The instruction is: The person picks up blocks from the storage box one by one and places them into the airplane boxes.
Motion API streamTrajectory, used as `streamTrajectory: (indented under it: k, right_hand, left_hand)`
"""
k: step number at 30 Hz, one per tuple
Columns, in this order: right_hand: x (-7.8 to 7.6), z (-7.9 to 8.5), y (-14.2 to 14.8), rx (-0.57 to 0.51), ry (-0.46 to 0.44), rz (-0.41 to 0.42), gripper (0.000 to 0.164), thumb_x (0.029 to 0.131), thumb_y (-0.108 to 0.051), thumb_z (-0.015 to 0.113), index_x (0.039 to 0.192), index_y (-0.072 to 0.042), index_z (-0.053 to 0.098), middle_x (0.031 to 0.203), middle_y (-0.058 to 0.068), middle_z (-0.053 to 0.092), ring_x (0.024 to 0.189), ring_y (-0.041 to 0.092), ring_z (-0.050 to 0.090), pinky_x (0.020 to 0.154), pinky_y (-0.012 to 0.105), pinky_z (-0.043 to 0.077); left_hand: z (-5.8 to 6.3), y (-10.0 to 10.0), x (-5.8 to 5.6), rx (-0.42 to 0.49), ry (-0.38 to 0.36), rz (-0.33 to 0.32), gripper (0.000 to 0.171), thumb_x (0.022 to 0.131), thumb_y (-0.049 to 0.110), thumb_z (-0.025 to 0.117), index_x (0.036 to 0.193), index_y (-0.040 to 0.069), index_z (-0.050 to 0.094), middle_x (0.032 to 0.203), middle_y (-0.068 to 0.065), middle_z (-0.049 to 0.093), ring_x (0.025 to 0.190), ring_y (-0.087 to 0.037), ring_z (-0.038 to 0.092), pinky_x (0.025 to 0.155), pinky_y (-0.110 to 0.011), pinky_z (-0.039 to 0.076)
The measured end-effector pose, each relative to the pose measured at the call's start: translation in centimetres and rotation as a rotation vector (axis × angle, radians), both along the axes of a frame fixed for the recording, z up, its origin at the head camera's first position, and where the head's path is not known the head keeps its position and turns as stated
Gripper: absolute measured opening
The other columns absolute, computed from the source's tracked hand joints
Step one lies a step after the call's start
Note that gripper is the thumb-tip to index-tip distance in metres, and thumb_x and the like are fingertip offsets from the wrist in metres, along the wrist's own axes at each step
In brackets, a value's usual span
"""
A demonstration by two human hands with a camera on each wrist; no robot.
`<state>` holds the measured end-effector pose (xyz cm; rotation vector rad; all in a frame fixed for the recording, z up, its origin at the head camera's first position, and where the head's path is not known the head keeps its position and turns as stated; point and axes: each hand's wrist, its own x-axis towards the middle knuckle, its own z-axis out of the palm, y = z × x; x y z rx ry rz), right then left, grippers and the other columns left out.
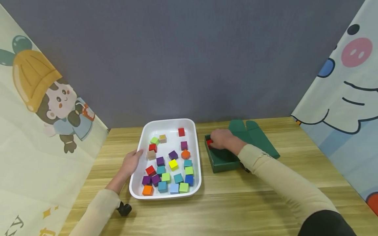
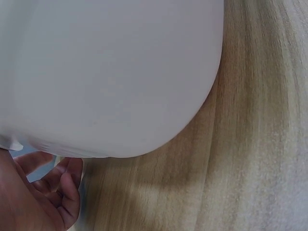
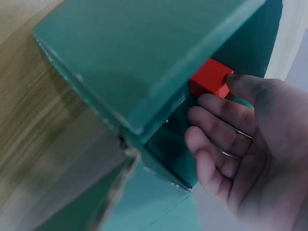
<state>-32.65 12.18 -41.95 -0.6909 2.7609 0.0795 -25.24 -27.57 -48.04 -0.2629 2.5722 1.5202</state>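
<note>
My right hand (image 1: pixel 222 139) reaches into the open green cardboard box (image 1: pixel 217 164). In the right wrist view its thumb and forefinger pinch a red cube (image 3: pixel 209 77) inside the box's far corner, while the other fingers (image 3: pixel 216 130) curl beside it. My left hand (image 1: pixel 130 163) grips the left rim of the white tray (image 1: pixel 136 186), thumb on the rim and fingers (image 2: pixel 70 195) curled outside the wall. Inside the tray lie several coloured cubes, among them a yellow cube (image 1: pixel 173 165), an orange cube (image 1: pixel 148 190) and a red cube (image 1: pixel 181 132).
The box's lid (image 1: pixel 257 137) lies folded back to the right, its flaps toward the grey wall (image 1: pixel 189 62). Tray and box stand side by side on the wooden table (image 1: pixel 236 203). Printed cloths hang at left (image 1: pixel 17 137) and right (image 1: pixel 348 154).
</note>
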Motion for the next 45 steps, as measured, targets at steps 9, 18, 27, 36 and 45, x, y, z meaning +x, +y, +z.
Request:
streamTrajectory:
  k: [9,18,27,36,45]
  right_hand:
    - [-0.4,-0.1,0.2,0.021,0.000,-0.016,0.046,0.091,-0.038,0.065,0.056,-0.018,0.043,0.054,-0.004,0.036,0.050,0.011,0.038,0.045,0.029,0.035]
    - [-0.5,-0.1,0.2,-0.003,-0.028,-0.041,0.045,0.092,-0.038,0.062,0.056,-0.018,0.045,0.056,-0.003,0.039,0.052,0.013,0.041,0.046,0.030,0.038]
    - [-0.8,-0.3,-0.2,0.017,-0.042,-0.062,0.040,0.093,-0.038,0.060,0.061,-0.016,0.050,0.066,0.001,0.052,0.060,0.016,0.049,0.052,0.035,0.045]
    - [-1.0,-0.2,-0.2,0.036,-0.064,-0.085,0.039,0.096,-0.040,0.058,0.067,-0.014,0.055,0.074,0.004,0.057,0.065,0.019,0.053,0.055,0.036,0.045]
    - [-0.6,2.9,-1.3,-0.128,-0.043,-0.031,0.044,0.092,-0.028,0.060,0.053,-0.017,0.043,0.053,-0.005,0.032,0.049,0.012,0.027,0.048,0.028,0.029]
  left_hand:
    - [0.0,0.0,0.0,0.008,0.005,0.004,0.066,0.103,0.046,0.037,0.144,-0.005,0.039,0.118,-0.026,0.061,0.098,-0.031,0.064,0.078,-0.040,0.058]
    - [0.0,0.0,0.0,0.007,0.013,0.008,0.066,0.103,0.046,0.037,0.143,-0.006,0.039,0.117,-0.026,0.061,0.097,-0.031,0.064,0.077,-0.040,0.058]
    - [0.1,0.0,0.1,0.007,0.018,0.010,0.066,0.103,0.046,0.038,0.144,-0.006,0.039,0.117,-0.027,0.061,0.095,-0.030,0.065,0.075,-0.039,0.059]
    - [0.1,0.0,0.1,-0.001,0.010,-0.002,0.066,0.103,0.046,0.036,0.144,-0.006,0.038,0.118,-0.026,0.061,0.097,-0.031,0.064,0.077,-0.040,0.058]
    - [0.3,-0.1,0.2,-0.010,0.010,-0.002,0.066,0.103,0.046,0.036,0.143,-0.007,0.039,0.115,-0.026,0.062,0.096,-0.031,0.064,0.076,-0.040,0.059]
